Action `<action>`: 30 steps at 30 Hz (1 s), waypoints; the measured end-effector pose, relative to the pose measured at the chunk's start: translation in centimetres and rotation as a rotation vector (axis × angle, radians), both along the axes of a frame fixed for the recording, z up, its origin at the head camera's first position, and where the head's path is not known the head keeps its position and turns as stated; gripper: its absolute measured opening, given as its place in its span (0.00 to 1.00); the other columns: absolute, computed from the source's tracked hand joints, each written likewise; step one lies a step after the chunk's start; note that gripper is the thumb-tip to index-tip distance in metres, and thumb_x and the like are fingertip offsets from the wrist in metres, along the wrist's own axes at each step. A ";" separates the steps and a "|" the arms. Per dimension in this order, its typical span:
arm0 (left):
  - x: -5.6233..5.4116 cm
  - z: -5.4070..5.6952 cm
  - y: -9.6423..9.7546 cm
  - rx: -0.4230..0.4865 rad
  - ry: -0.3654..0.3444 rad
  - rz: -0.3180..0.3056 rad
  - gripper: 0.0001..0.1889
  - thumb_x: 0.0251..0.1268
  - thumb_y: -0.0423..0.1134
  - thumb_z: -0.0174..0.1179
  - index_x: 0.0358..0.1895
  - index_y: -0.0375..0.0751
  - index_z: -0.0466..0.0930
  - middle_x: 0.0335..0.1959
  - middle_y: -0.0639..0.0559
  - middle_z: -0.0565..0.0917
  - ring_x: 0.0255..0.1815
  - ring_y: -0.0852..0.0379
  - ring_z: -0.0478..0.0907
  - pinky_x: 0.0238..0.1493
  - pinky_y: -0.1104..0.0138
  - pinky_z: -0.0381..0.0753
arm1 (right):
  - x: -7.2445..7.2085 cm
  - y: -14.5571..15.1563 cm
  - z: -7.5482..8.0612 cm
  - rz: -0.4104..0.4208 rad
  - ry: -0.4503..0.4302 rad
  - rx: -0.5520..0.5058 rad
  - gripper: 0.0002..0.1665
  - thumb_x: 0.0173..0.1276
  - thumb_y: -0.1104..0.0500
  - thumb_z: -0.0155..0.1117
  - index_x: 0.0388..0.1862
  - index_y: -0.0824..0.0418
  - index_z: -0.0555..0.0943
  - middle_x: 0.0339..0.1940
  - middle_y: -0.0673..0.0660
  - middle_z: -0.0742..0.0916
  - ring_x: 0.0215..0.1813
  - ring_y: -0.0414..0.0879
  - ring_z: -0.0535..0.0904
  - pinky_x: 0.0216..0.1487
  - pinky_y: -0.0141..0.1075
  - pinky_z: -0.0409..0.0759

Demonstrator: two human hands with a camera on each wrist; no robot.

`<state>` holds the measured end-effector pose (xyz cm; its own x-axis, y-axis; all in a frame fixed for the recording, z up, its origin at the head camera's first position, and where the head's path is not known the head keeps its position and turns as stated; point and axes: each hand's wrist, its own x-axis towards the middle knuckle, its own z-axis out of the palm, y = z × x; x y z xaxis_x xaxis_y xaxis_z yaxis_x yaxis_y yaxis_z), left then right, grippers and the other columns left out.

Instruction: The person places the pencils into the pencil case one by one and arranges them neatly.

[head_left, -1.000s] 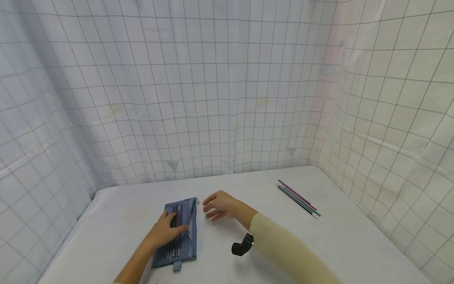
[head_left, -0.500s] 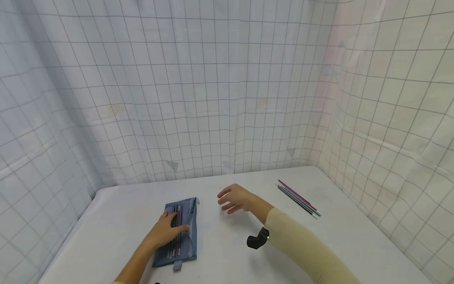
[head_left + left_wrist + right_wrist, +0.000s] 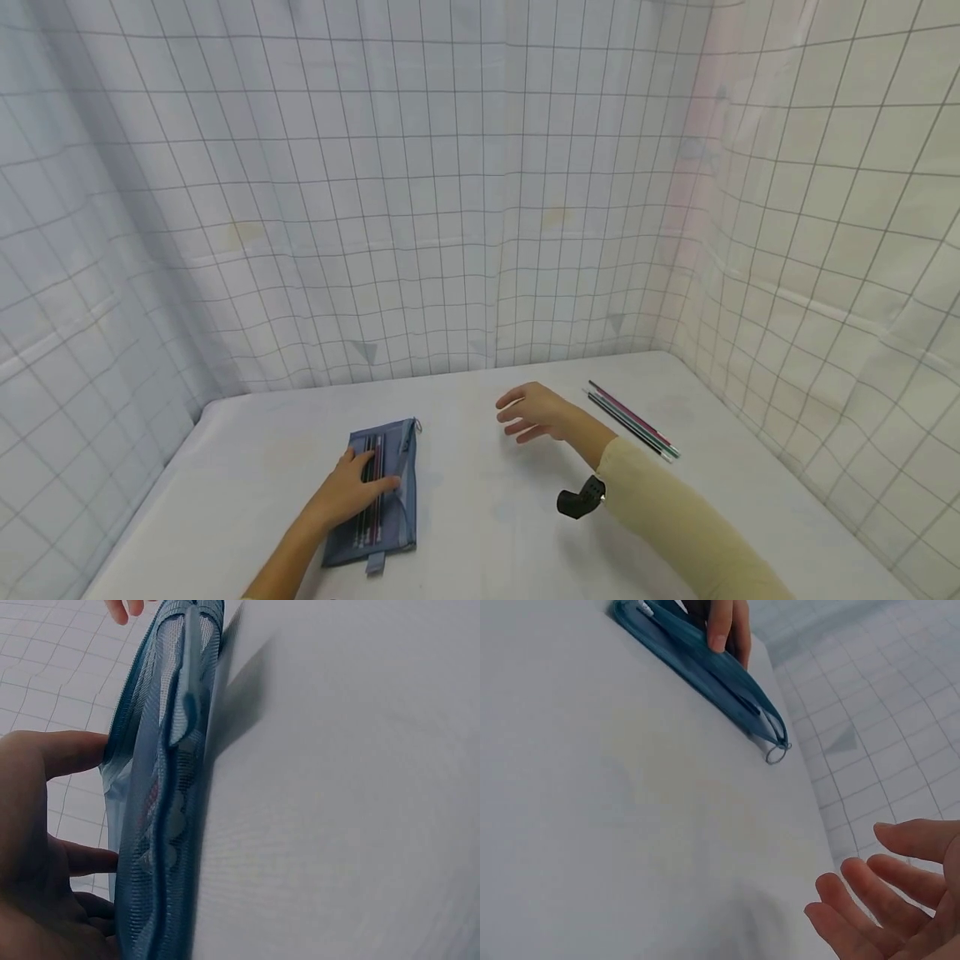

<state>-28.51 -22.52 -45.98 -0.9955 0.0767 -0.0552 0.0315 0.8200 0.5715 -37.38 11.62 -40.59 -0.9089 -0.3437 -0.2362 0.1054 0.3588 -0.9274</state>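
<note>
Your right hand (image 3: 534,412) has shifted rightward over the broad white table (image 3: 487,517), fingers parted, holding nothing. Left of it lies the flat blue mesh zip pouch (image 3: 407,492), your left hand (image 3: 348,492) resting on it, fingers spread. Slim black, green and red pencils (image 3: 633,423) lie farther right. Slackened left-hand pressure could let the pouch slide; a careless nudge might scatter those pencils.

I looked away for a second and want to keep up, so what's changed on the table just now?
The right hand moved rightward and slightly farther out, away from the pouch and nearer the loose pencils. Nothing was visibly picked up or let go. The left hand stayed resting on the pouch; pouch and pencils look unmoved.
</note>
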 end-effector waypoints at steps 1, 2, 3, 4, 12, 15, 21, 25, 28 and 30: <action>0.0 -0.1 0.0 0.001 0.001 -0.001 0.50 0.67 0.62 0.64 0.73 0.20 0.62 0.74 0.12 0.49 0.72 0.14 0.53 0.65 0.28 0.61 | -0.1 0.5 0.0 -0.005 0.002 -0.004 0.26 0.70 0.63 0.71 0.64 0.70 0.79 0.53 0.60 0.87 0.49 0.57 0.88 0.45 0.47 0.88; -0.1 -0.2 -0.1 -0.001 0.004 -0.002 0.50 0.66 0.62 0.64 0.73 0.20 0.62 0.74 0.11 0.49 0.72 0.14 0.53 0.65 0.28 0.61 | -0.2 0.9 -0.1 -0.008 0.010 -0.002 0.26 0.70 0.63 0.71 0.64 0.70 0.79 0.53 0.60 0.87 0.49 0.57 0.88 0.45 0.47 0.88; -0.1 -0.2 -0.1 0.000 0.006 -0.002 0.50 0.66 0.62 0.64 0.73 0.20 0.62 0.74 0.11 0.49 0.72 0.14 0.53 0.65 0.28 0.61 | -0.2 1.4 -0.1 -0.013 0.014 -0.004 0.26 0.70 0.63 0.71 0.64 0.70 0.79 0.53 0.60 0.87 0.49 0.57 0.88 0.45 0.47 0.88; -0.1 -0.3 -0.1 0.003 0.005 -0.002 0.50 0.66 0.62 0.64 0.73 0.20 0.62 0.74 0.11 0.49 0.72 0.14 0.53 0.65 0.28 0.61 | -0.3 1.9 -0.1 -0.016 0.019 -0.009 0.26 0.70 0.63 0.71 0.64 0.70 0.79 0.53 0.60 0.87 0.50 0.58 0.88 0.45 0.48 0.88; -0.1 -0.3 -0.1 0.016 -0.002 -0.001 0.50 0.66 0.62 0.64 0.73 0.19 0.62 0.74 0.12 0.49 0.72 0.14 0.52 0.66 0.28 0.60 | -0.9 5.6 0.0 -0.079 0.021 -0.005 0.27 0.70 0.62 0.71 0.65 0.70 0.78 0.57 0.63 0.86 0.53 0.61 0.87 0.46 0.48 0.87; -0.1 -0.2 -0.1 0.025 -0.002 0.000 0.50 0.66 0.62 0.64 0.73 0.19 0.62 0.74 0.12 0.49 0.73 0.14 0.52 0.66 0.28 0.59 | -1.0 6.8 0.2 -0.099 0.020 0.011 0.27 0.71 0.62 0.70 0.66 0.70 0.78 0.57 0.63 0.86 0.52 0.60 0.87 0.46 0.48 0.88; 0.1 -0.1 0.0 0.035 0.000 -0.002 0.50 0.66 0.62 0.64 0.73 0.20 0.62 0.74 0.12 0.49 0.72 0.14 0.52 0.66 0.28 0.60 | -1.1 8.5 0.3 -0.113 0.025 0.033 0.28 0.71 0.62 0.70 0.67 0.71 0.77 0.56 0.63 0.87 0.52 0.60 0.87 0.47 0.48 0.87; 0.3 0.0 0.0 0.030 0.001 -0.006 0.50 0.66 0.63 0.64 0.73 0.20 0.62 0.74 0.12 0.49 0.72 0.14 0.52 0.65 0.27 0.60 | -1.2 9.7 0.3 -0.106 0.017 0.040 0.29 0.72 0.62 0.69 0.68 0.72 0.76 0.58 0.65 0.86 0.55 0.63 0.86 0.49 0.48 0.87; 0.3 0.0 0.0 0.026 0.004 -0.008 0.50 0.66 0.62 0.64 0.73 0.19 0.62 0.74 0.11 0.49 0.72 0.14 0.53 0.65 0.27 0.61 | -1.4 10.8 0.2 -0.080 0.016 0.043 0.29 0.73 0.62 0.68 0.68 0.73 0.75 0.61 0.67 0.84 0.57 0.64 0.84 0.50 0.49 0.86; 0.3 0.0 0.0 0.028 0.004 -0.006 0.50 0.67 0.62 0.64 0.73 0.20 0.62 0.74 0.12 0.49 0.72 0.14 0.53 0.65 0.28 0.61 | -1.5 11.5 0.1 -0.067 0.015 0.053 0.30 0.73 0.62 0.67 0.69 0.74 0.74 0.63 0.68 0.82 0.59 0.66 0.83 0.51 0.49 0.86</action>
